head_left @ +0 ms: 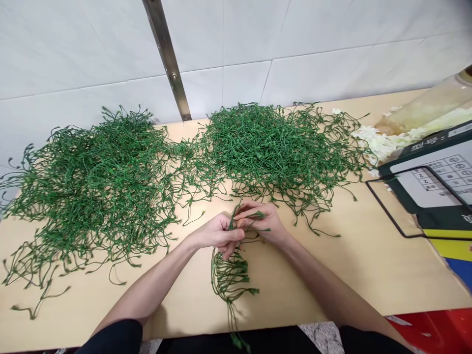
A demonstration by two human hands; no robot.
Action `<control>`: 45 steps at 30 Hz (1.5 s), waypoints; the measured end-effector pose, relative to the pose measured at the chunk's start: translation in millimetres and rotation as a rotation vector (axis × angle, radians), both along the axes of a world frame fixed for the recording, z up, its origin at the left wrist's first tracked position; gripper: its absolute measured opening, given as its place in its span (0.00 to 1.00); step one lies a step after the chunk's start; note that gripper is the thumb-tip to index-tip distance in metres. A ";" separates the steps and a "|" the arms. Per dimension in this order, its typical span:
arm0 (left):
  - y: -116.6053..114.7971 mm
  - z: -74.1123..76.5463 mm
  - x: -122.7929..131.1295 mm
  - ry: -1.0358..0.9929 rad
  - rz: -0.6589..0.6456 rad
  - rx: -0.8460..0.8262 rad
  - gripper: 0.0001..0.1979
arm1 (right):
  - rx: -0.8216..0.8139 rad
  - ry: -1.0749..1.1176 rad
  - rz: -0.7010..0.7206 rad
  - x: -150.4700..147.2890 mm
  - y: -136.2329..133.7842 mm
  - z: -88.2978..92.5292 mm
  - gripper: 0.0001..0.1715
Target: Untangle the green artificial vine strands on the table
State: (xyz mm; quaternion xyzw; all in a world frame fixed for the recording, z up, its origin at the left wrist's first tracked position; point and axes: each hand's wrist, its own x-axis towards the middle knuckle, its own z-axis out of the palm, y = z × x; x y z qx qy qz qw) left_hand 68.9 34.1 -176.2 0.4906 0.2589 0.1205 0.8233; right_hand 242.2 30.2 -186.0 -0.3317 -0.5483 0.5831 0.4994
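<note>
My left hand (221, 231) is closed around thin green plastic stems at the middle of the table. Close against it, my right hand (263, 221) pinches green stems whose budded tips poke out between the fingers. Below my left hand hangs a bundle of joined green stems (232, 278), its many short branches pointing right and its tail reaching over the table's front edge. Behind my hands lies a large heap of loose green stems (265, 147). A second heap of green stems (96, 182) spreads over the left side. The exact joint between my fingers is hidden.
On the right stands a dark printed carton (435, 167) with a thin black wire frame (401, 231) against it. White artificial flowers (372, 140) and a clear plastic container (424, 110) lie behind it. A tiled wall (313, 44) bounds the table's back. Something red (438, 332) is at lower right.
</note>
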 end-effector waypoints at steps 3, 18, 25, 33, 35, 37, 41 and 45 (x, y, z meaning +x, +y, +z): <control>3.0 5.3 0.9 0.040 -0.035 -0.065 0.25 | -0.016 -0.015 -0.034 -0.7 -0.4 0.0 0.07; -6.8 0.2 3.5 -0.018 0.040 0.094 0.28 | -0.101 -0.082 -0.102 -14.4 -10.5 0.3 0.15; -4.7 5.1 2.1 0.012 0.195 0.287 0.24 | -0.187 -0.069 -0.165 -19.3 -14.9 -8.5 0.16; -4.4 -1.7 -1.0 0.001 0.012 -0.008 0.26 | -0.098 -0.093 -0.316 -25.5 -19.4 -8.1 0.14; -4.5 -3.1 -1.1 0.018 0.025 -0.023 0.26 | -0.110 -0.113 -0.347 -26.6 -20.6 -7.3 0.13; -4.5 -3.8 -1.1 0.022 0.032 -0.029 0.27 | -0.120 -0.121 -0.374 -27.4 -21.8 -6.8 0.13; -2.9 -3.4 -1.4 0.034 0.038 -0.008 0.27 | -0.095 -0.130 -0.435 -29.4 -23.7 -8.3 0.13; 1.3 0.5 -3.2 0.042 0.013 0.020 0.28 | -0.070 -0.156 -0.509 -32.6 -24.6 -10.6 0.12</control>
